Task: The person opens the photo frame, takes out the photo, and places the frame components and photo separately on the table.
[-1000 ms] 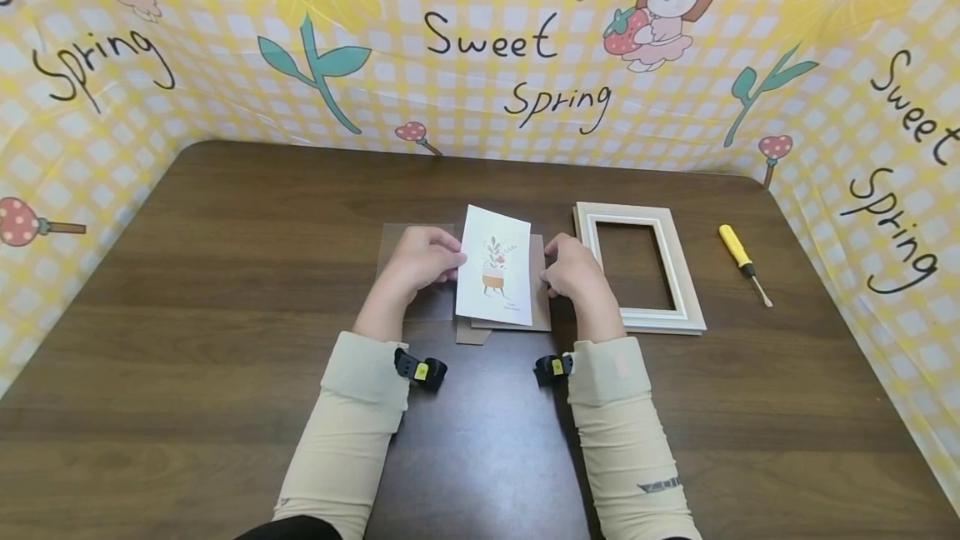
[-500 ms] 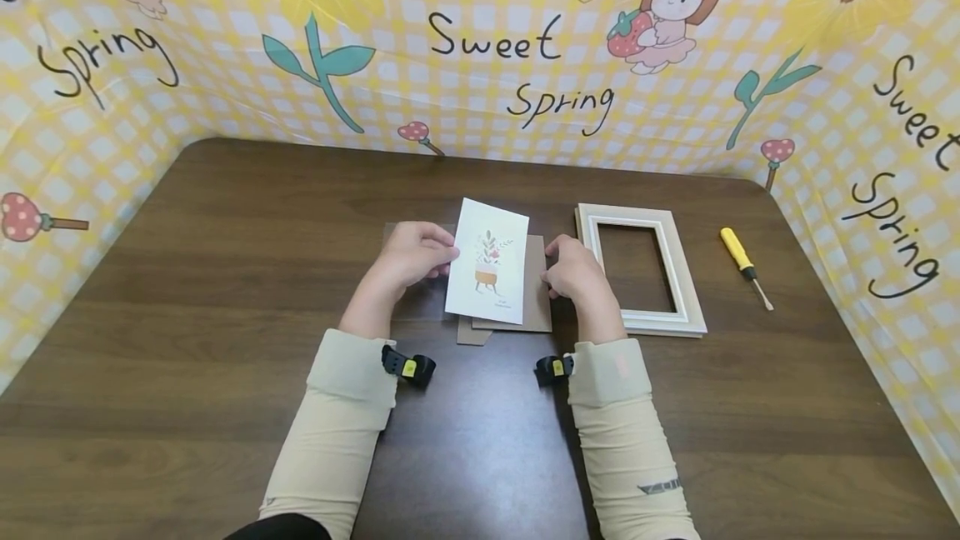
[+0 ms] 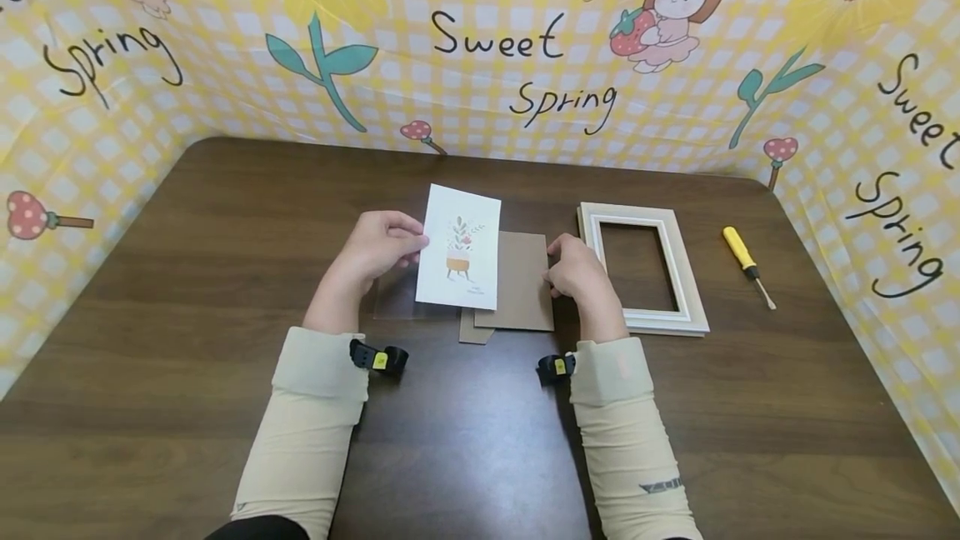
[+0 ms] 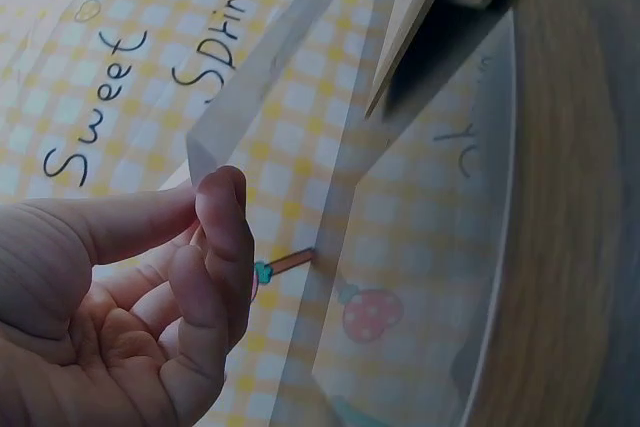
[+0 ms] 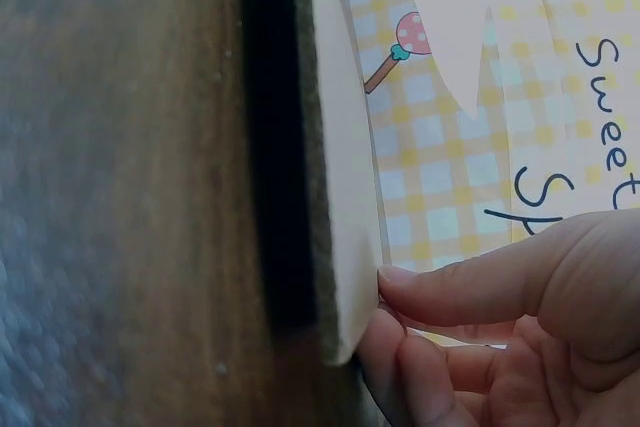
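My left hand [image 3: 378, 244] pinches the left edge of a white card [image 3: 442, 273] printed with a potted plant. In the left wrist view the card [image 4: 270, 67] is held up between thumb and fingertips, above the table. My right hand [image 3: 577, 273] grips the right edge of a brown backing board [image 3: 525, 282] between thumb and index finger, as the right wrist view shows with the board [image 5: 345, 187]. The card hides the board's left part. A brown stand flap [image 3: 472, 330] sticks out beneath the board. Below the left hand lies a clear sheet [image 3: 397, 302], reflecting the cloth [image 4: 410, 257].
A white picture frame [image 3: 686, 273] lies flat just right of my right hand. Farther right is a screwdriver [image 3: 742, 252] with a yellow handle. The brown wooden table [image 3: 187, 273] ends at a yellow checked cloth [image 3: 480, 107] around its back and sides.
My left hand has carried the card leftward and slightly away from me, uncovering more of the brown backing board. The right hand has stayed at the board's edge.
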`<action>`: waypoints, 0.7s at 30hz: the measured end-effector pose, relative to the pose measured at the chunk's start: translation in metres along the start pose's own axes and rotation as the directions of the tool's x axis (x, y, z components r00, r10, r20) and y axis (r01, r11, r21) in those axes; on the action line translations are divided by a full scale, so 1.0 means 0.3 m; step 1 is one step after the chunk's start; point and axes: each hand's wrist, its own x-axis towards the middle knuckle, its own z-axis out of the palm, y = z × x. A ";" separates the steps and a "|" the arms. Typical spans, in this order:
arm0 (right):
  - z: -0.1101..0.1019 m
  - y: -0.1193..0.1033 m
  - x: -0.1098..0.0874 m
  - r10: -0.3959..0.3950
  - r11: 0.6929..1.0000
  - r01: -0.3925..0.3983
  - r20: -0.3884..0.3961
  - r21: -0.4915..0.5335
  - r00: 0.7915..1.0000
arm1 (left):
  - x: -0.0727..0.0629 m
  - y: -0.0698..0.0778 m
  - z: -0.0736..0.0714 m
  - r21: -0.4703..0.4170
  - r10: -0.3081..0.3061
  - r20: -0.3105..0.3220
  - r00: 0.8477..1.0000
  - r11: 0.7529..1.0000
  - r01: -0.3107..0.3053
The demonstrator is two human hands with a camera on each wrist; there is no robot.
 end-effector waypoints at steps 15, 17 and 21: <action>-0.004 0.001 0.009 -0.007 1.000 0.007 -0.005 0.004 1.000 | -0.037 -0.047 -0.155 0.068 -0.022 -0.054 0.998 0.997 0.025; -0.004 0.002 0.008 -0.012 1.000 0.012 -0.006 0.003 1.000 | -0.041 -0.057 -0.170 0.083 -0.027 -0.058 0.998 0.996 0.031; 0.002 0.001 0.010 -0.002 1.000 0.002 0.004 0.009 1.000 | -0.050 -0.085 -0.203 0.101 -0.041 -0.064 0.997 0.994 0.048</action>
